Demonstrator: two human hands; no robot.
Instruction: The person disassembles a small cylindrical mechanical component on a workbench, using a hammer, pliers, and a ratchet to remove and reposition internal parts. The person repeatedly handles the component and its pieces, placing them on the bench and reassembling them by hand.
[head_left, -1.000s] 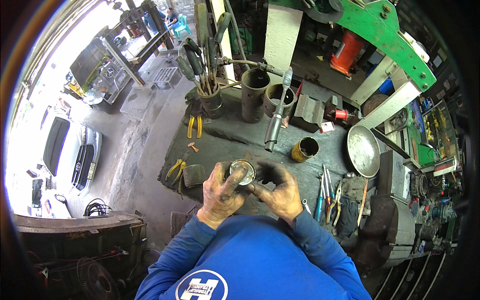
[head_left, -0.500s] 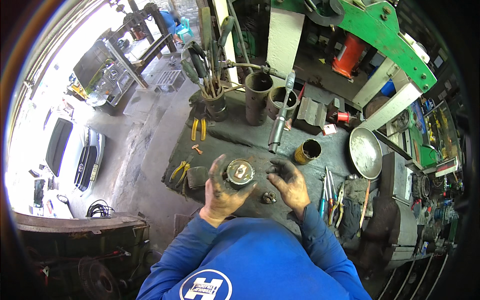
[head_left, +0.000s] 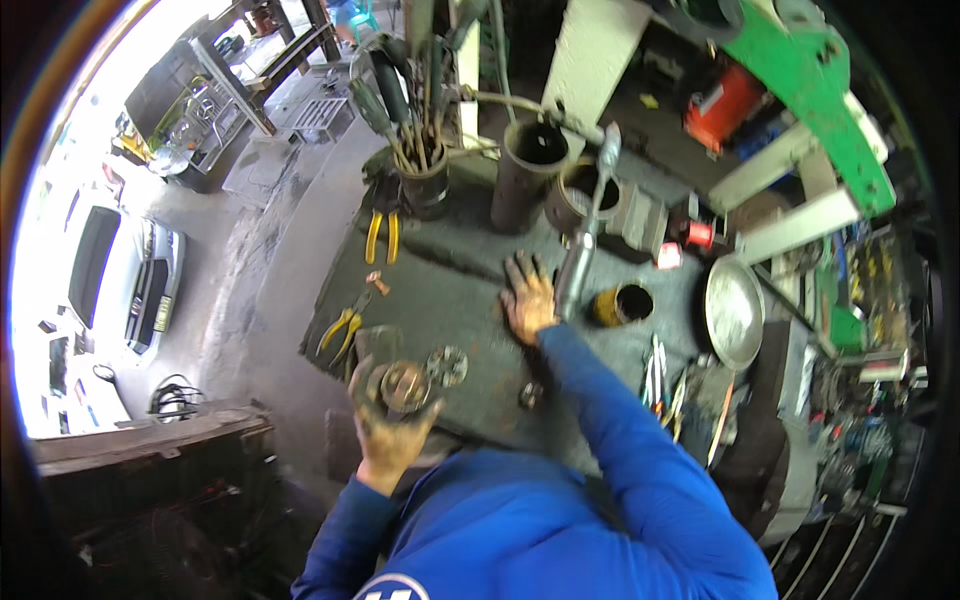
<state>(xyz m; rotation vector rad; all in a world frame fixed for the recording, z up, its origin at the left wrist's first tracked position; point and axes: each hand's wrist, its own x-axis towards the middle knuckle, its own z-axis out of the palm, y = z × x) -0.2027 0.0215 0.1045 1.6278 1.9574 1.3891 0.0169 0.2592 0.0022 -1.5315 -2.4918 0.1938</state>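
Note:
My left hand (head_left: 392, 438) is curled around a round metal part (head_left: 405, 385) with a raised rim, above the near left of the workbench (head_left: 470, 300). Beside it on the bench lies a flat grey metal disc (head_left: 447, 366) with holes. My right hand (head_left: 530, 299) rests palm down on the bench, its blackened fingers spread and nothing in them. Just right of that hand is a long grey metal tool (head_left: 575, 275) leaning on a dark cup. A small dark metal piece (head_left: 531, 395) sits nearer to me.
Yellow-handled pliers (head_left: 342, 330) and a copper-coloured piece (head_left: 377, 283) lie left. Behind stand a can of tools (head_left: 424, 188) and a dark cylinder (head_left: 527, 175). To the right are a yellow tin (head_left: 624, 304), a metal bowl (head_left: 734, 312) and several hand tools.
My left hand moved left and nearer with the round part. My right hand reached forward and left, flattening on the bench. The flat disc now shows on the bench. The view shifted.

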